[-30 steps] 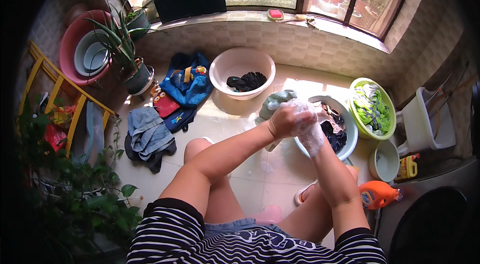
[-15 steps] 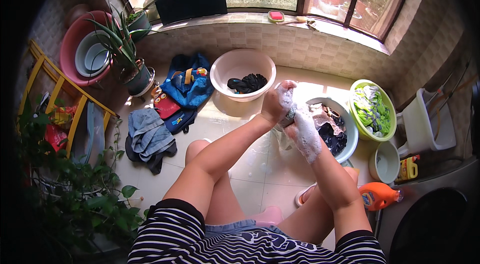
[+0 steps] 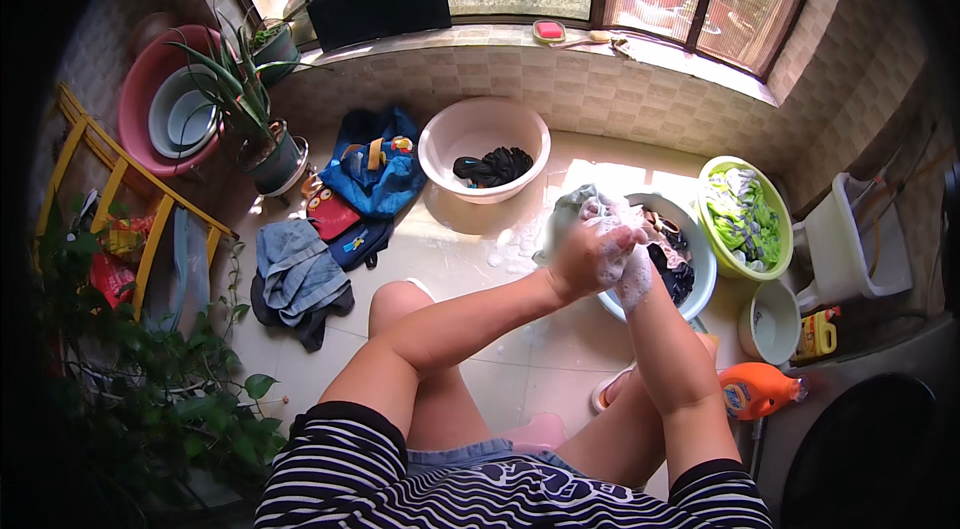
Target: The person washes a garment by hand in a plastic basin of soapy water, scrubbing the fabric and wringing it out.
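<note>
My left hand [image 3: 585,263] and my right hand [image 3: 632,274] are pressed together over the floor, both covered in white suds. Between them is a wet, pale grey-green cloth [image 3: 570,212], bunched up, with a loose part sticking out beyond the fingers. My fingers curl round it, though foam and blur hide exactly how each hand grips. Just beyond and to the right of my wrists stands a light blue basin [image 3: 706,269] holding dark and pink clothes [image 3: 672,269]. Splashes of foam [image 3: 515,247] lie on the tiles left of the hands.
Farther off, a pale pink basin [image 3: 437,154] contains black clothing. A lime-green basin [image 3: 787,247] of green laundry, a small pale basin [image 3: 768,329] and an orange bottle [image 3: 757,392] stand at right. Denim clothes [image 3: 300,264], blue bags [image 3: 375,179] and potted plants [image 3: 275,164] are at left.
My hands have come closer together and lower, the left one moving toward me and right. The cloth, earlier squeezed between them, now spreads out on the far left side.
</note>
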A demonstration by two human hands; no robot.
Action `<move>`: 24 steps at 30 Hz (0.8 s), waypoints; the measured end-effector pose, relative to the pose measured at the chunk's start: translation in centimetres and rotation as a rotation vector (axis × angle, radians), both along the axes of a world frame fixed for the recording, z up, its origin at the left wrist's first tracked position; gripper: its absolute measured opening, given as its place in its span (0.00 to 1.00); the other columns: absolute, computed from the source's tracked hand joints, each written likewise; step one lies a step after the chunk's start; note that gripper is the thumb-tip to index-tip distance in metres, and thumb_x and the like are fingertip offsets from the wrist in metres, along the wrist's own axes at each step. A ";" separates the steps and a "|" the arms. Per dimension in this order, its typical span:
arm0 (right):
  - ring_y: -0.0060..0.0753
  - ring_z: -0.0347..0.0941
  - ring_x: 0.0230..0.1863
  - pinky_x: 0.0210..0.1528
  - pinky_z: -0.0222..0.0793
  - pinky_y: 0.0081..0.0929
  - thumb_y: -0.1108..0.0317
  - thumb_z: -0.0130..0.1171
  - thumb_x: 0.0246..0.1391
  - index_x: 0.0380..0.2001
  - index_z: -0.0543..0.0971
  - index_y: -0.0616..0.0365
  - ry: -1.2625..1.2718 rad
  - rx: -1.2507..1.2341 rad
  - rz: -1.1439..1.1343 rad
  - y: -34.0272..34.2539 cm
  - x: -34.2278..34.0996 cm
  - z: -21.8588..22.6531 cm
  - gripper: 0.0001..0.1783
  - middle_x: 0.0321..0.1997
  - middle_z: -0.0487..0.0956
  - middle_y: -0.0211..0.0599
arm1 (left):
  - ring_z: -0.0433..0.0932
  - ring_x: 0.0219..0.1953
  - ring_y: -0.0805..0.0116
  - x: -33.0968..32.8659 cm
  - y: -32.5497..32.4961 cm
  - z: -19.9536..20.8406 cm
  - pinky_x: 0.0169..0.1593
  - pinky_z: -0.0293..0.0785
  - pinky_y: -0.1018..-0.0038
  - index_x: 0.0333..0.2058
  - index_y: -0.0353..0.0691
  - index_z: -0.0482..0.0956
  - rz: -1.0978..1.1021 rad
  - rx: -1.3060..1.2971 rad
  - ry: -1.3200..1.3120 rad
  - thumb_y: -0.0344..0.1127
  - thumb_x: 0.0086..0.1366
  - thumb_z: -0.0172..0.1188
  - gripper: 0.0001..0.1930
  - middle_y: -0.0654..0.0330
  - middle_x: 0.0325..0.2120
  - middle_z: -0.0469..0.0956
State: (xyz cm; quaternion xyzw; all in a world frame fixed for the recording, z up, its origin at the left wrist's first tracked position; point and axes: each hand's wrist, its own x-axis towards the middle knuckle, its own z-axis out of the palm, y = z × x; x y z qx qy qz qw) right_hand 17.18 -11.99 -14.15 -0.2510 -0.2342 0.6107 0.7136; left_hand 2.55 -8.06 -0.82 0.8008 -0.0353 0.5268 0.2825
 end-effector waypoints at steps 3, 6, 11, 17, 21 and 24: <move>0.25 0.69 0.39 0.38 0.69 0.21 0.61 0.42 0.58 0.39 0.68 0.55 0.025 -0.171 -0.190 1.1 -9.0 7.4 0.11 0.38 0.71 0.30 | 0.76 0.30 0.55 -3.2 3.1 -1.5 0.34 0.71 0.71 0.31 0.39 0.73 0.111 -0.199 0.116 0.27 0.48 0.51 0.08 0.51 0.26 0.75; 0.22 0.69 0.33 0.30 0.68 0.19 0.67 0.48 0.52 0.37 0.68 0.59 0.159 -0.122 -0.340 2.4 -10.2 10.5 0.10 0.33 0.70 0.31 | 0.75 0.36 0.54 -2.1 7.4 -1.9 0.39 0.70 0.69 0.34 0.38 0.73 0.112 -0.662 0.410 0.32 0.51 0.52 0.10 0.50 0.31 0.76; 0.26 0.71 0.31 0.31 0.69 0.23 0.69 0.52 0.48 0.37 0.70 0.62 -0.231 -0.298 -0.127 1.1 -9.5 12.3 0.12 0.33 0.72 0.33 | 0.72 0.43 0.63 -2.7 8.4 0.0 0.45 0.67 0.71 0.48 0.32 0.65 0.237 -0.594 0.830 0.46 0.51 0.57 0.29 0.48 0.41 0.72; 0.30 0.64 0.43 0.48 0.58 0.23 0.74 0.49 0.42 0.44 0.67 0.61 -0.734 -0.133 -0.118 1.4 -11.2 9.5 0.20 0.40 0.68 0.37 | 0.70 0.44 0.65 -2.1 7.7 -2.6 0.43 0.68 0.75 0.51 0.26 0.59 -0.266 -1.047 0.662 0.38 0.54 0.57 0.30 0.45 0.45 0.68; 0.33 0.67 0.46 0.52 0.64 0.32 0.60 0.45 0.56 0.40 0.69 0.61 0.403 -0.319 -0.232 1.9 -9.7 9.1 0.15 0.41 0.71 0.37 | 0.76 0.33 0.55 -1.9 6.5 -3.7 0.38 0.71 0.68 0.36 0.36 0.76 0.329 -0.286 0.676 0.31 0.52 0.52 0.11 0.47 0.28 0.76; 0.35 0.66 0.49 0.53 0.64 0.36 0.54 0.45 0.56 0.42 0.68 0.62 0.497 -0.155 -0.021 1.7 -6.5 7.8 0.22 0.42 0.72 0.44 | 0.75 0.29 0.50 -2.0 3.2 -2.3 0.33 0.70 0.60 0.37 0.40 0.71 0.303 0.006 0.798 0.35 0.54 0.51 0.11 0.47 0.26 0.73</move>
